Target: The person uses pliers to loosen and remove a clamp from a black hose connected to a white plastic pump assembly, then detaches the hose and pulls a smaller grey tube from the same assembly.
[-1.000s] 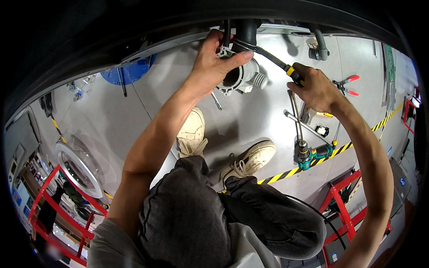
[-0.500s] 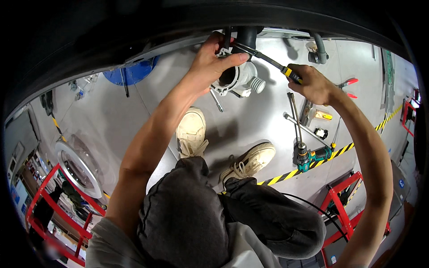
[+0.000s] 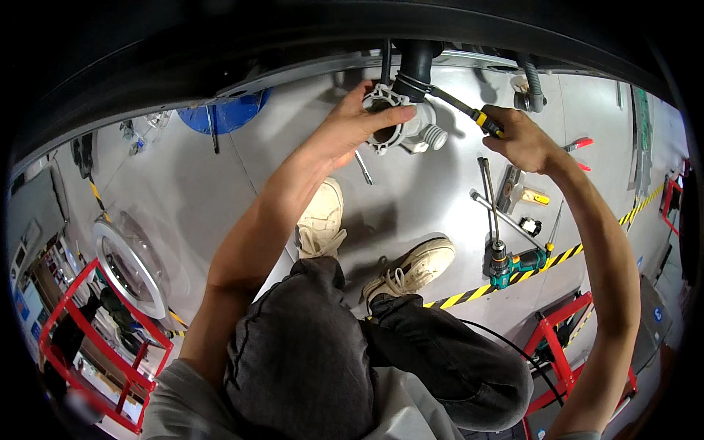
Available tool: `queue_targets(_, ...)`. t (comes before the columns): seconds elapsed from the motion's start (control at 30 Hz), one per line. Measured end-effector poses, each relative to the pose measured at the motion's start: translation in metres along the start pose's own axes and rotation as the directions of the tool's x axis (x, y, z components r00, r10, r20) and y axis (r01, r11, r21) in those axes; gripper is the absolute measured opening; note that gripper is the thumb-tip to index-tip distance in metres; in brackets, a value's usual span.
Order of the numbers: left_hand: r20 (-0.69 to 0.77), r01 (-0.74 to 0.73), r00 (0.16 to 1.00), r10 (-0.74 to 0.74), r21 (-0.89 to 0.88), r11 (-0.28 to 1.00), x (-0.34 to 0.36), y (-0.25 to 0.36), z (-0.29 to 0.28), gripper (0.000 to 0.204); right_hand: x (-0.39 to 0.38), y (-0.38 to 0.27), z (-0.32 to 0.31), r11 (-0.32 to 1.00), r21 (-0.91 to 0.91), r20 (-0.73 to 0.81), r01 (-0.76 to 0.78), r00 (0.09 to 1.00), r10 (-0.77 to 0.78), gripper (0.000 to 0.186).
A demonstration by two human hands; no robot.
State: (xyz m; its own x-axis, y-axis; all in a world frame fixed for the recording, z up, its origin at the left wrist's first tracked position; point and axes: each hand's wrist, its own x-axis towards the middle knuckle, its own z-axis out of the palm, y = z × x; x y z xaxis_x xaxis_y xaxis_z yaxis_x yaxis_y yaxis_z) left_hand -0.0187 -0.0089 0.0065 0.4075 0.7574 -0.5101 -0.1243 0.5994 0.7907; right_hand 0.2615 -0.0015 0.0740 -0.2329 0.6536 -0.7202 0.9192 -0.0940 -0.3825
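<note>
My left hand is wrapped round a white plastic pump housing with a round open mouth, its thumb lying across the opening. A black rubber hose comes down from the dark machine body into the back of the housing. Round the hose's lower end sits a thin wire clamp. In my closed right hand is a screwdriver with a yellow and black handle. Its shaft points left, with the tip at the clamp; exact contact is too small to tell.
On the floor at right lie a teal cordless drill with a long bit, a metal bar, a hammer and red-handled pliers. A grey corrugated hose hangs behind them. A round door and red frame stand left.
The view has shifted slightly, so most things sit a little lower. My left fingers have shifted on the housing, showing more of its ring. The screwdriver stays at the clamp.
</note>
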Motion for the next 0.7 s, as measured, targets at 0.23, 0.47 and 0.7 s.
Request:
queue_targets(0.23, -0.178, -0.023, 0.972, 0.154, 0.579, 0.815, -0.006, -0.003, 0.016, 0.081, -0.005, -0.014, -0.008, 0.993, -0.115, -0.008, -0.041, 0.999, 0.04, 0.026)
queue_targets(0.47, -0.163, -0.004, 0.957, 0.239, 0.819, 0.574, -0.004, 0.01, 0.022, 0.075, -0.022, -0.033, 0.006, 0.958, -0.228, -0.114, -0.173, 0.982, 0.151, 0.031)
queue_targets(0.7, -0.194, 0.047, 0.957, 0.215, 0.835, 0.548, -0.006, 0.009, 0.025, 0.075, -0.039, -0.067, 0.004, 0.936, -0.251, -0.106, -0.247, 0.968, 0.228, 0.032)
